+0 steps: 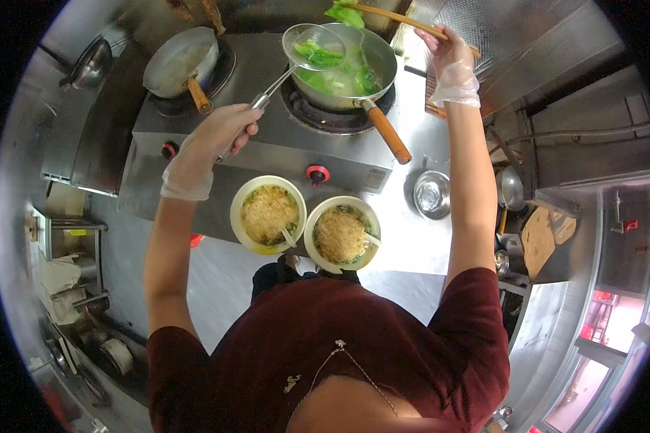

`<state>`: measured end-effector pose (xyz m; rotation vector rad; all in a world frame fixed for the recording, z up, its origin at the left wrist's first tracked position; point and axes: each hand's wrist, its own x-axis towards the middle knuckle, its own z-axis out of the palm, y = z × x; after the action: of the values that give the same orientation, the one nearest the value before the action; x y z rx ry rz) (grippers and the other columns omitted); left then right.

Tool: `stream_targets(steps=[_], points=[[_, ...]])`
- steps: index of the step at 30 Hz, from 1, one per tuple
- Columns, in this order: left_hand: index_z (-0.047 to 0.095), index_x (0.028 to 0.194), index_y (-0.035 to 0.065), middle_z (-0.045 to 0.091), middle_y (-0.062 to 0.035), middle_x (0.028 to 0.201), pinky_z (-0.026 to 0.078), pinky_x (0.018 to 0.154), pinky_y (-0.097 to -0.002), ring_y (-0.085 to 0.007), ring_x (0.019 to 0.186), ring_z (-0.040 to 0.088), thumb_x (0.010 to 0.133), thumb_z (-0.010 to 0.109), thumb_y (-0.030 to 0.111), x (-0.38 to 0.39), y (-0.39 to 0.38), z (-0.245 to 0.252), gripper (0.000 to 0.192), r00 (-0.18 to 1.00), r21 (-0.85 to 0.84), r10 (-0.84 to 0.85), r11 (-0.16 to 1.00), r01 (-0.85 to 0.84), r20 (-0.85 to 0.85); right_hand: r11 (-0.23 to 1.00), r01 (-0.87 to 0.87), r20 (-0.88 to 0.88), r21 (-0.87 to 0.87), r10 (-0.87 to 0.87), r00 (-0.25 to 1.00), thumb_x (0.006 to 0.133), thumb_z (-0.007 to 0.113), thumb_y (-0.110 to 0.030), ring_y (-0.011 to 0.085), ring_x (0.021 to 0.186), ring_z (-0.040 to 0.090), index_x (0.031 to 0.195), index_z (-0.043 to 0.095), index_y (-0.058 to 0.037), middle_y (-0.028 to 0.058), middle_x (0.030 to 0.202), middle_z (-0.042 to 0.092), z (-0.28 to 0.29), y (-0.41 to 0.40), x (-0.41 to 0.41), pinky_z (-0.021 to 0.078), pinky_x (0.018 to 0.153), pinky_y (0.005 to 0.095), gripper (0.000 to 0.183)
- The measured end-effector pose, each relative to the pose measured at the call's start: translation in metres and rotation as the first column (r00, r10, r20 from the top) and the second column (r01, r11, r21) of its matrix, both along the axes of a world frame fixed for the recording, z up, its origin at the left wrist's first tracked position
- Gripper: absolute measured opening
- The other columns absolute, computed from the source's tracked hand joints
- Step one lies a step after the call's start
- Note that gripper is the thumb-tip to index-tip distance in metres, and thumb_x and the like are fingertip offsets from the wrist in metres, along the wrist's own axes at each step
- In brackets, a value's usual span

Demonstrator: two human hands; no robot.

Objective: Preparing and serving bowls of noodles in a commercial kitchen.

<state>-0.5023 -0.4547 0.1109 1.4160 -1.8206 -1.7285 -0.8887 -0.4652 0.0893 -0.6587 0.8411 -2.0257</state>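
Note:
My left hand (225, 130), in a clear plastic glove, grips the handle of a wire-mesh skimmer (314, 47). Green leafy vegetables (319, 54) lie in its basket, above a pan (385, 67) with a wooden handle. More greens float in the pale liquid of that pan. In my gloved right hand (450, 54) is a pair of wooden chopsticks (395, 17); their tips pinch a leaf of greens (348, 13) beyond the pan's far rim. Two pale bowls, one on the left (238, 227) and one on the right (310, 238), hold noodles in broth, each with a white spoon in it.
A second pan (157, 67) with cloudy liquid sits on the left burner. Red-ringed stove knobs (318, 174) are on the stove front. A small metal bowl (433, 196) stands on the steel counter (411, 135) to the right. Steel shelving (76, 224) is at far left.

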Motion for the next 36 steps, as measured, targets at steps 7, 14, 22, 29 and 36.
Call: stream_targets(steps=[7, 14, 22, 29, 36], points=[[0.052, 0.103, 0.0062, 0.044, 0.0074, 0.066, 0.026, 0.039, -0.0167, -0.001, 0.046, 0.036, 0.085, 0.046, 0.029, -0.01, 0.006, -0.025, 0.03, 0.994, 0.105, -0.061, 0.992, 0.07, -0.095, 0.995, 0.002, -0.512, 0.096, 0.048, 0.858, 0.085, 0.05, -0.013, 0.0231, 0.075, 0.062, 0.096, 0.052, 0.005, 0.0143, 0.09, 0.059, 0.019, 0.03, 0.035, 0.0515, 0.069, 0.0271, 0.022], [0.049, 0.076, 0.0094, 0.045, 0.0047, 0.064, 0.029, 0.039, -0.0185, -0.0022, 0.046, 0.037, 0.083, 0.051, 0.029, 0.008, 0.014, -0.02, 0.02, 0.995, 0.042, -0.016, 0.999, 0.02, -0.103, 0.958, 0.002, -0.351, 0.288, 0.104, 0.93, 0.084, 0.044, -0.01, 0.0225, 0.073, 0.06, 0.093, 0.053, 0.006, 0.0156, 0.085, 0.056, -0.03, 0.039, 0.001, 0.0508, 0.07, 0.0267, 0.021], [0.049, 0.108, 0.0014, 0.045, 0.0059, 0.066, 0.028, 0.039, -0.0173, -0.0017, 0.045, 0.037, 0.086, 0.046, 0.028, 0.018, 0.03, -0.015, 0.035, 0.986, 0.1, 0.015, 0.995, 0.001, -0.167, 0.938, 0.146, -0.397, 0.314, -0.01, 0.918, 0.077, 0.055, -0.017, 0.0217, 0.063, 0.061, 0.083, 0.057, 0.0065, 0.014, 0.075, 0.059, -0.058, 0.042, -0.003, 0.0529, 0.06, 0.0272, 0.024], [0.049, 0.108, 0.0009, 0.045, 0.0059, 0.065, 0.025, 0.039, -0.0165, -0.0011, 0.045, 0.036, 0.085, 0.048, 0.029, 0.037, 0.02, -0.009, 0.037, 0.963, 0.028, 0.082, 0.997, -0.077, -0.256, 0.899, 0.15, -0.392, 0.412, 0.027, 0.92, 0.081, 0.047, -0.012, 0.0274, 0.069, 0.062, 0.091, 0.053, 0.0132, 0.0225, 0.082, 0.059, -0.075, 0.035, 0.012, 0.0526, 0.069, 0.0292, 0.027], [0.051, 0.108, 0.0023, 0.045, 0.0069, 0.065, 0.025, 0.039, -0.0154, -0.0001, 0.045, 0.035, 0.085, 0.048, 0.029, 0.026, 0.031, 0.001, 0.035, 0.97, -0.027, 0.113, 0.992, -0.122, -0.213, 0.959, 0.144, 0.056, 0.244, -0.162, 0.985, 0.085, 0.04, -0.006, 0.0317, 0.069, 0.061, 0.089, 0.045, 0.0128, 0.0228, 0.08, 0.053, -0.074, 0.037, -0.031, 0.0543, 0.059, 0.0292, 0.02]])
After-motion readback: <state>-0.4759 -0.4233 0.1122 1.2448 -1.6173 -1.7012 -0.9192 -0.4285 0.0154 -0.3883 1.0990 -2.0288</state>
